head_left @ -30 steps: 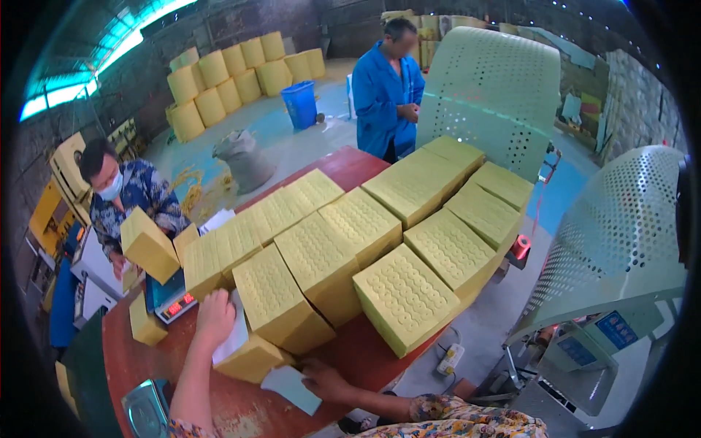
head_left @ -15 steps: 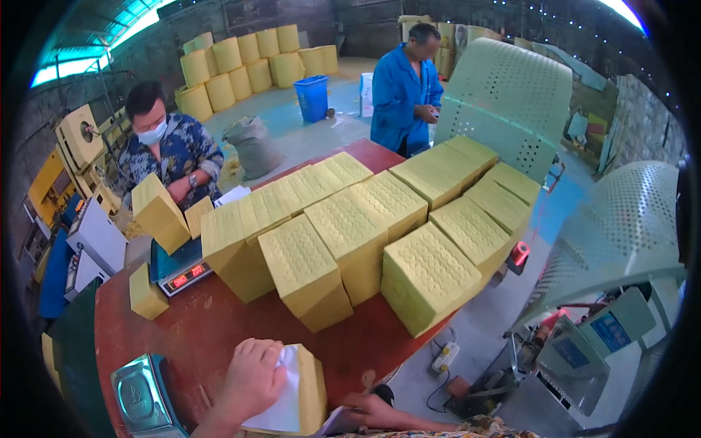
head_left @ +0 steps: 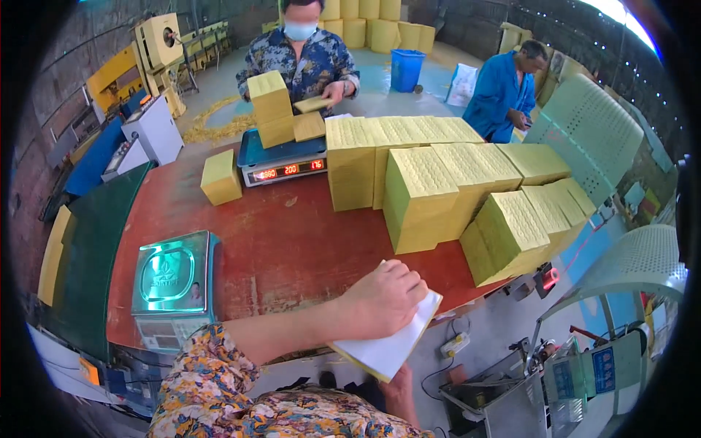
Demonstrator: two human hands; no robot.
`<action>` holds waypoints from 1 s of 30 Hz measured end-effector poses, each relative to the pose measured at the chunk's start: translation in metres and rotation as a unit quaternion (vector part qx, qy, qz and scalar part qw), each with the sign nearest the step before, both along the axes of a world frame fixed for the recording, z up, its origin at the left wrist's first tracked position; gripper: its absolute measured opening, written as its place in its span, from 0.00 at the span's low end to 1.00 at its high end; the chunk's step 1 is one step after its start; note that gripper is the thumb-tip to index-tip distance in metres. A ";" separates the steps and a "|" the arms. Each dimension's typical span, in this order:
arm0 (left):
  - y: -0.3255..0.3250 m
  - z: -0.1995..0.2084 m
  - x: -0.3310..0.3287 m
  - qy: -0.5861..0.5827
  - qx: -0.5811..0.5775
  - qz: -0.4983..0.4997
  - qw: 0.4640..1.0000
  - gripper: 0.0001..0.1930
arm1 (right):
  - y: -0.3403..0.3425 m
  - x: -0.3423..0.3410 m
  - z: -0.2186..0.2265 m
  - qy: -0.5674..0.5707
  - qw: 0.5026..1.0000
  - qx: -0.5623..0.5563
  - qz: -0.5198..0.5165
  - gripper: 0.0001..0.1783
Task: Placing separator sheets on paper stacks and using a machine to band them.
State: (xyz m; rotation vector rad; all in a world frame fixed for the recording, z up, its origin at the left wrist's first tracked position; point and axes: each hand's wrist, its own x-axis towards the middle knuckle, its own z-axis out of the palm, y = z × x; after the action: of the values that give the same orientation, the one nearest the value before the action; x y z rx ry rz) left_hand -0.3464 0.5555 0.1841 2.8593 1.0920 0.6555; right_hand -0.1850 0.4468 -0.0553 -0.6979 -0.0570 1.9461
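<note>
My left hand [head_left: 383, 299] is curled over the top of a white sheet [head_left: 391, 347], its fingers bent near the far edge. Yellow paper [head_left: 365, 369] shows along the rim beneath the sheet, forming a bundle tilted at the table's front edge. From below, my right hand [head_left: 398, 390] grips the bundle's near corner, with some fingers hidden behind it. Beyond my hands stand tall stacks of yellow paper [head_left: 423, 197] with scalloped patterns pressed into their tops.
On the red table [head_left: 292, 248] are a shiny scale [head_left: 171, 281] at left and a lit digital scale [head_left: 285, 172] bearing yellow blocks. A masked co-worker [head_left: 303, 62] holds a thin yellow stack behind it. Another person in blue [head_left: 500, 95] stands farther right, near perforated machine guards [head_left: 584, 139].
My view has swung left and down. Both hands have shifted the bundle toward the table's front edge and tilted it. The masked co-worker has lifted a thin yellow stack.
</note>
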 end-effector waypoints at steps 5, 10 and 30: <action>0.029 -0.010 -0.008 -0.038 -0.008 0.001 0.999 0.11 | 0.006 0.013 -0.012 0.014 0.999 0.027 0.024 0.25; 0.032 -0.010 -0.010 -0.032 0.005 -0.008 0.999 0.13 | 0.018 0.020 -0.007 -0.071 0.995 0.043 0.057 0.24; -0.113 -0.275 -0.121 -0.684 -0.229 0.396 0.568 0.22 | 0.131 0.041 0.045 0.017 0.980 0.034 0.193 0.20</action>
State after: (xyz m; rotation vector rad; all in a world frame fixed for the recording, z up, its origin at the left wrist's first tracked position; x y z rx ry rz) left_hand -0.4671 0.4426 -0.0906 0.6074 1.5501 1.7120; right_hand -0.1443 0.5781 -0.0104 -0.6424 -0.2525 2.3145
